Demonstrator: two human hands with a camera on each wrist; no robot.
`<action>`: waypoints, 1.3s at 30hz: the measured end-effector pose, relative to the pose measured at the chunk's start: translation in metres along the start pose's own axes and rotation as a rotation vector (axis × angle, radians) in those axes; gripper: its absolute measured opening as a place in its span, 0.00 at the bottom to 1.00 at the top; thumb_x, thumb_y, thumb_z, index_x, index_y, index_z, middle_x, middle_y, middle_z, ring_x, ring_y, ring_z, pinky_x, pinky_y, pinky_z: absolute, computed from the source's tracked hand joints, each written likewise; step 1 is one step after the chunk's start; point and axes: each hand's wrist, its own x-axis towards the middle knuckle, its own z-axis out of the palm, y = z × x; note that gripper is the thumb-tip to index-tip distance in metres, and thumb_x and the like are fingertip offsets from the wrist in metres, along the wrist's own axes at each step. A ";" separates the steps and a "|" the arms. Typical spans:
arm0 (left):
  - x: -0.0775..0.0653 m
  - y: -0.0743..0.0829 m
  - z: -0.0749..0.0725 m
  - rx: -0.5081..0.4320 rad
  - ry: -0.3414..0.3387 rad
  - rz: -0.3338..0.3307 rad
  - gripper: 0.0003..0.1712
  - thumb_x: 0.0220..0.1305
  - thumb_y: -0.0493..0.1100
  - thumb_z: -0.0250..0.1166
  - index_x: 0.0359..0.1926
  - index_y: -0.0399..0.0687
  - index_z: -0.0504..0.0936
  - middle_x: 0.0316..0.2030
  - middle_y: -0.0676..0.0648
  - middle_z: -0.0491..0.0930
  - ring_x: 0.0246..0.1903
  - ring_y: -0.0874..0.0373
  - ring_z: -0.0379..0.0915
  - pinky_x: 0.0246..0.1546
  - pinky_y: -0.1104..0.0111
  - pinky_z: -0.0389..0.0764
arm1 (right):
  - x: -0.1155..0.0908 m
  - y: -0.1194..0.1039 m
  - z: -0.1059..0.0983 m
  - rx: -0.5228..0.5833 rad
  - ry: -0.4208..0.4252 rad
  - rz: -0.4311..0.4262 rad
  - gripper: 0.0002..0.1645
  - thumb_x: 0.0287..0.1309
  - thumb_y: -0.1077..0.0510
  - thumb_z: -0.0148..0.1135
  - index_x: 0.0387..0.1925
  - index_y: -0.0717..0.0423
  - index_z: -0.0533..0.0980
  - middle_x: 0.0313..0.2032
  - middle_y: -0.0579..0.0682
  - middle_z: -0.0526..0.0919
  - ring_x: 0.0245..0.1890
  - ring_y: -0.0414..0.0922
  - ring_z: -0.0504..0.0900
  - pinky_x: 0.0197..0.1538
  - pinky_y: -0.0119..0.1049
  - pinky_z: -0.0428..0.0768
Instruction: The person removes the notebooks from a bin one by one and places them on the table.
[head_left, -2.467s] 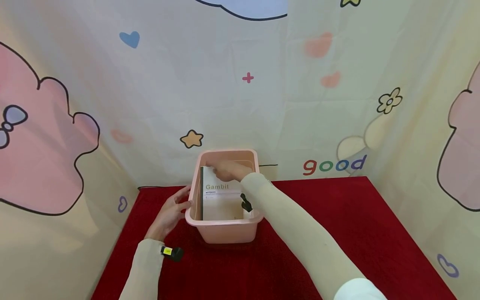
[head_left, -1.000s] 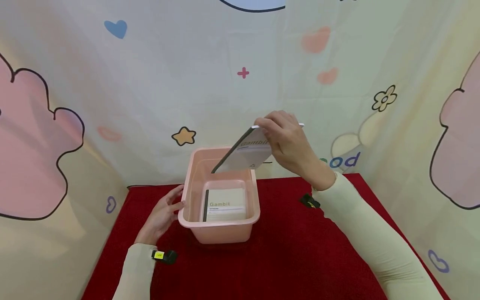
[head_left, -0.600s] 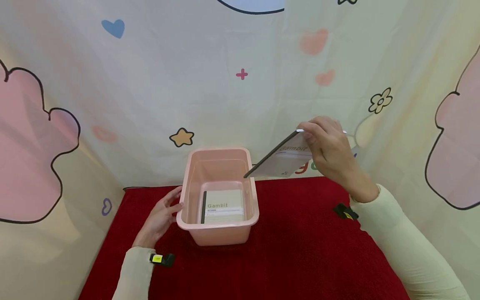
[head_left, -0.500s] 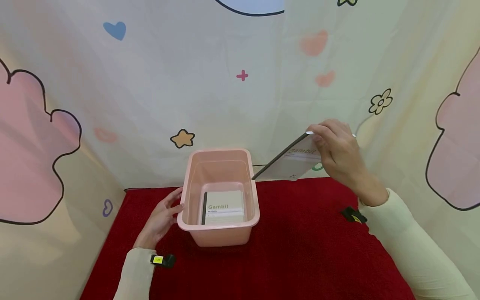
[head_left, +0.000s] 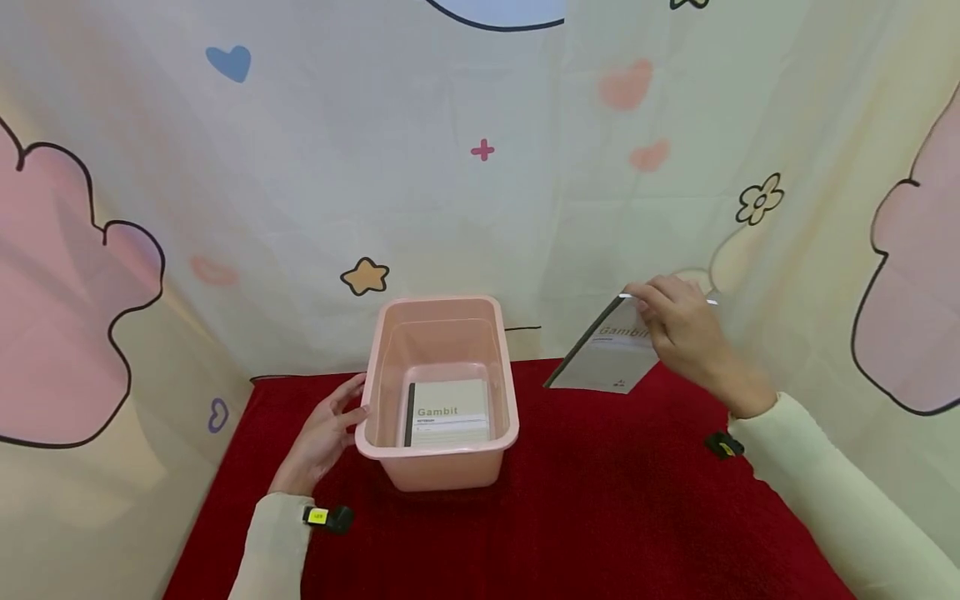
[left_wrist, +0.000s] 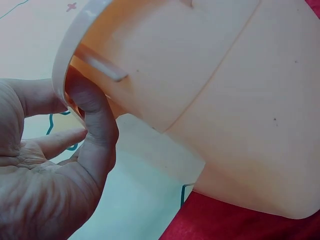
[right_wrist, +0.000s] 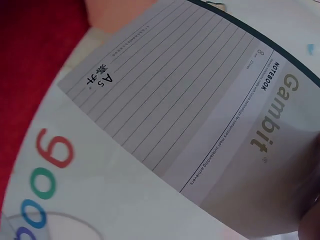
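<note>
My right hand pinches a notebook by its top edge, right of the pink plastic basin. The notebook hangs at a slant over the red cloth, its dark spine toward the basin. In the right wrist view its cover, marked Gambit, fills much of the picture, and only a bit of the hand shows at the edge. A second Gambit notebook lies flat inside the basin. At the basin's left side, my left hand holds the rim, thumb hooked under it in the left wrist view.
A red cloth covers the table. Behind it hangs a pale printed curtain, which also closes off both sides. The basin stands near the back edge, close to the curtain.
My right hand has lifted one notebook out of the basin and carried it right, then lowered it toward the cloth. The left hand has stayed at the basin's rim.
</note>
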 end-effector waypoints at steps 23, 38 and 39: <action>0.000 0.001 0.001 0.012 0.004 -0.014 0.38 0.69 0.39 0.60 0.75 0.57 0.56 0.71 0.43 0.57 0.65 0.42 0.62 0.50 0.62 0.83 | -0.036 0.036 0.092 -0.014 -0.557 0.185 0.19 0.69 0.62 0.51 0.59 0.50 0.74 0.46 0.55 0.82 0.49 0.52 0.78 0.59 0.57 0.69; -0.002 0.003 0.002 0.006 0.003 -0.013 0.37 0.69 0.38 0.59 0.75 0.56 0.56 0.72 0.43 0.56 0.65 0.40 0.61 0.52 0.59 0.82 | -0.036 0.061 0.138 -0.020 -0.620 0.294 0.21 0.72 0.58 0.48 0.63 0.47 0.72 0.54 0.56 0.80 0.59 0.55 0.75 0.67 0.61 0.60; -0.002 0.003 0.002 0.006 0.004 -0.014 0.37 0.69 0.38 0.59 0.75 0.56 0.56 0.72 0.43 0.56 0.64 0.41 0.62 0.52 0.58 0.82 | -0.037 0.062 0.141 -0.029 -0.624 0.298 0.22 0.72 0.58 0.48 0.64 0.47 0.71 0.54 0.56 0.79 0.59 0.55 0.74 0.66 0.61 0.60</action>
